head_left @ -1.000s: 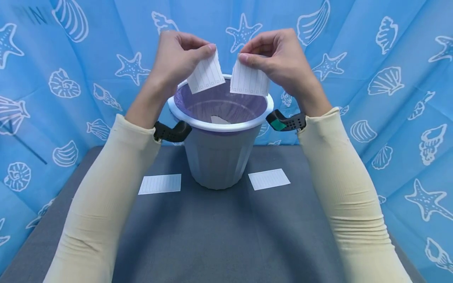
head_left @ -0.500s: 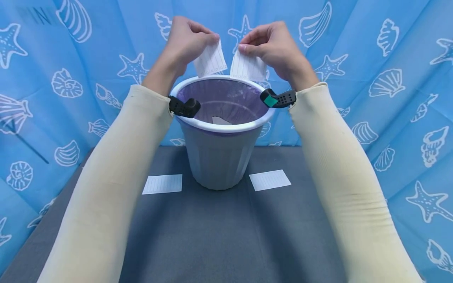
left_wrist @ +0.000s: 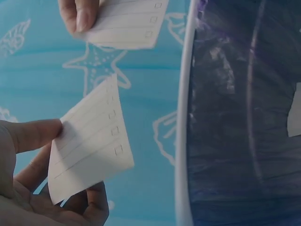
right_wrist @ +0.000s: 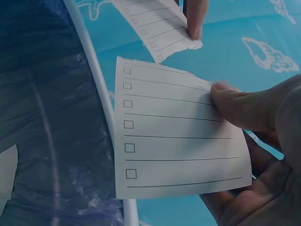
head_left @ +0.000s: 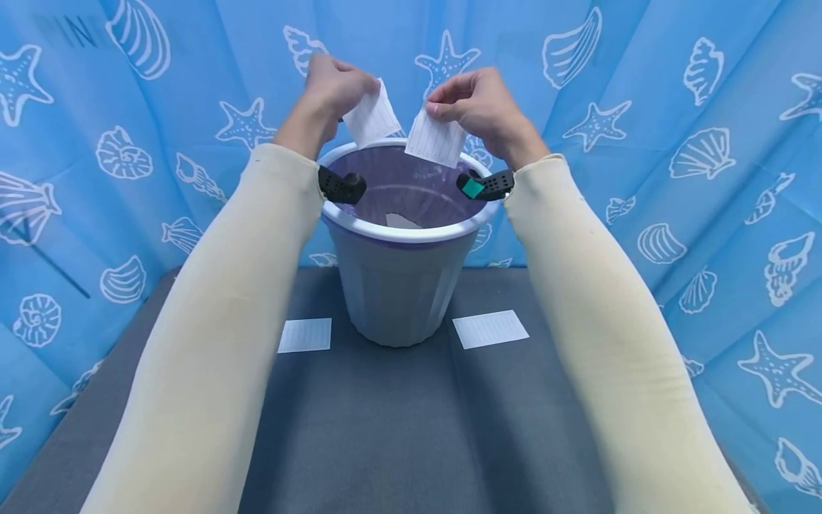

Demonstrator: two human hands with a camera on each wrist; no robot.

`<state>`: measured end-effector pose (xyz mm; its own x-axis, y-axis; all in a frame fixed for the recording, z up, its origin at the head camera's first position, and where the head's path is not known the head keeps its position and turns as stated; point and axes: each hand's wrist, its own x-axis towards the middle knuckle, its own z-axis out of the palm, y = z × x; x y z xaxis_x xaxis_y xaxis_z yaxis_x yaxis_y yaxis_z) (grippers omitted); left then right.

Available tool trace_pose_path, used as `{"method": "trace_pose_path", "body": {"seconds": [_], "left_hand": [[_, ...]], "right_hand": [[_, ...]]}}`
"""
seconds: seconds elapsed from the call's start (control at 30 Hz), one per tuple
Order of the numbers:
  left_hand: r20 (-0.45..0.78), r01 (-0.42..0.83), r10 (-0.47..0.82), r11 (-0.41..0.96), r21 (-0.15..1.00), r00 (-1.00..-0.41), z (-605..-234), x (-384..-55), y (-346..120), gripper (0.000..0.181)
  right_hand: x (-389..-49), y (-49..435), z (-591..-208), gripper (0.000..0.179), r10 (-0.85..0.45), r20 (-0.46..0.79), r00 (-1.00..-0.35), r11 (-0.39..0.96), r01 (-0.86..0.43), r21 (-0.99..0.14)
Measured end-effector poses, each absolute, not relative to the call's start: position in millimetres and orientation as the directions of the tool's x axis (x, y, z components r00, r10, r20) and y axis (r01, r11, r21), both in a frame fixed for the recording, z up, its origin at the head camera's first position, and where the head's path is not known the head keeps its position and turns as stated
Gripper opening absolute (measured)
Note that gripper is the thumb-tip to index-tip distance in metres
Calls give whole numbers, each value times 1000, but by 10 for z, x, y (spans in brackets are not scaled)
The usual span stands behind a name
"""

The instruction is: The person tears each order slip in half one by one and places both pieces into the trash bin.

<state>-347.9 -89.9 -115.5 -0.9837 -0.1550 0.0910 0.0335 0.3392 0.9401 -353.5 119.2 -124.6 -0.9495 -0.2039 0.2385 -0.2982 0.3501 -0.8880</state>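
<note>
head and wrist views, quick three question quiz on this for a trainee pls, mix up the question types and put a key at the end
1. True or false: the left hand pinches a lined paper piece and the right hand pinches a second piece.
2. Pick one. What colour is the lining inside the bin?
A) yellow
B) purple
C) red
3. Short answer: what lies on the dark surface to the left and right of the bin?

Key
1. True
2. B
3. A lined paper slip on the left, partly hidden by the sleeve, and another slip on the right
</note>
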Motion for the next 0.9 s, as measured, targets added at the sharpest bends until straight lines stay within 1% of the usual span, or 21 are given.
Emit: {"method": "trace_pose_path", "body": {"seconds": [0.13,0.27,0.5,0.67,0.8,0.9], "left_hand": [[25,-6,-131,231,973,-991,-1191,-3531,-918,34],[-21,-37,-92,172,984,-996,-1225,-3564,-919,28],[-66,-63,11,187,980,-998,-1286,-3583,-914,32],[-87,-69,76,219,973,-993,-1304,-3586,-913,34],[-96,-74,104,196,978,-990,-1313,-3582,-921,34],[-77,-55,115,183,982,-990,-1330,-3566,-941,33]], "right_hand": [[-3558,1179,-1272,6,-200,215,-956,328,-272,-905],[-3572,1169,-1291,9,-194,207,-959,300,-259,-918],[-3591,1178,-1321,13,-165,175,-971,278,-216,-936],[-3595,1183,-1329,12,-170,173,-970,250,-213,-945],[-3587,1170,-1320,12,-191,174,-966,225,-216,-950],[-3575,1160,-1314,13,-203,175,-963,238,-222,-946]]}}
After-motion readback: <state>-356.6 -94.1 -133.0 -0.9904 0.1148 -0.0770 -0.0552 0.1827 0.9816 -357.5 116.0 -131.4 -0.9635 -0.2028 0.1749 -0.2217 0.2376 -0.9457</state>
